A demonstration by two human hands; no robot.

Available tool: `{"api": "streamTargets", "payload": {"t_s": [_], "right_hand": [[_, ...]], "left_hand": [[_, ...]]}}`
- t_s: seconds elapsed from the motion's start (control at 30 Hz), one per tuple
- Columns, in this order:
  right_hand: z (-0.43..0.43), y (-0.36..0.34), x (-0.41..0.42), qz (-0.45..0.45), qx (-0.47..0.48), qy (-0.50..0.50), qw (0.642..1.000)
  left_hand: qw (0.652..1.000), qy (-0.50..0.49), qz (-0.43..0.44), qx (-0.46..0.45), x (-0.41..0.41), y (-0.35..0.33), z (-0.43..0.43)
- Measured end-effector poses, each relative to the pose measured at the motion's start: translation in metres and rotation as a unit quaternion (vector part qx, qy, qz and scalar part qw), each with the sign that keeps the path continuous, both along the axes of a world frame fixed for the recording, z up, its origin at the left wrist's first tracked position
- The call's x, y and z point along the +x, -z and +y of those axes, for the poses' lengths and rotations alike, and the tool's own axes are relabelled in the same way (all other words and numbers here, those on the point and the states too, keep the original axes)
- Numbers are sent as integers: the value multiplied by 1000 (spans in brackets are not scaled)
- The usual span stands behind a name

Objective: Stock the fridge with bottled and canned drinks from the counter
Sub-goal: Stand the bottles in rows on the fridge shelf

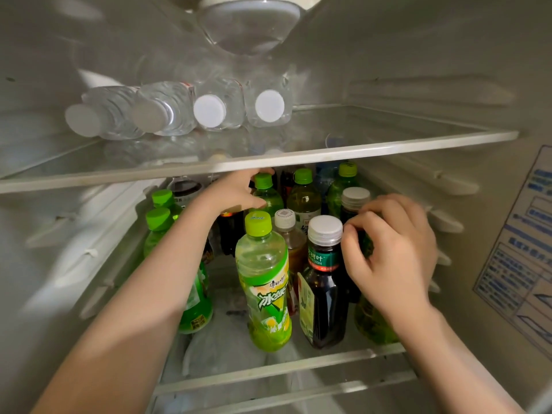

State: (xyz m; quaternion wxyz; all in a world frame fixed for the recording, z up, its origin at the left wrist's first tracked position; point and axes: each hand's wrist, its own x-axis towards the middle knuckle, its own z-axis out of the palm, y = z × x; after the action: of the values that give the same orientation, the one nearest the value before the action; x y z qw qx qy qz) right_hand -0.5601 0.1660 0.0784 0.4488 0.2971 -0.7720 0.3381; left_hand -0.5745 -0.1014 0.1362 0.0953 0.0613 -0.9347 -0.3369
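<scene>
Left hand (236, 194): thumb and fingers closed round the neck of a green-capped bottle (267, 198), back row of the fridge's lower shelf (283, 369).
Right hand (394, 255): fingers curled over the top of a green-bodied bottle (373, 324), front right, cap hidden.
Just beside it: dark tea bottle (324, 294), white cap; iced-tea bottle (264, 282).
Upper shelf (358, 150): four water bottles (209, 110), lying on their sides.

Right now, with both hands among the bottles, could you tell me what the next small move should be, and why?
I would probably nudge the green bottle under the right hand slightly rearward, then loosen the grip: it stands near the shelf's front edge, tight beside the dark bottle, while the left hand holds a green-capped bottle behind.
</scene>
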Motion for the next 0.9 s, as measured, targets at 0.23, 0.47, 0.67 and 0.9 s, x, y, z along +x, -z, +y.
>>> {"api": "streamTargets", "payload": {"t_s": [0.23,0.47,0.67,0.9], "right_hand": [[2,1,0,2,5,0,1000],[4,0,2,-8,17,-4,1000],[5,-2,2,-8,24,-7,1000],[9,-3,3,-12,37,-24,999]], "left_hand": [[1000,-4,0,-6,1,1,4],[999,-22,1,31,6,1,2],[999,-23,-7,34,8,-1,11],[990,-40,79,110,49,-2,31]]}}
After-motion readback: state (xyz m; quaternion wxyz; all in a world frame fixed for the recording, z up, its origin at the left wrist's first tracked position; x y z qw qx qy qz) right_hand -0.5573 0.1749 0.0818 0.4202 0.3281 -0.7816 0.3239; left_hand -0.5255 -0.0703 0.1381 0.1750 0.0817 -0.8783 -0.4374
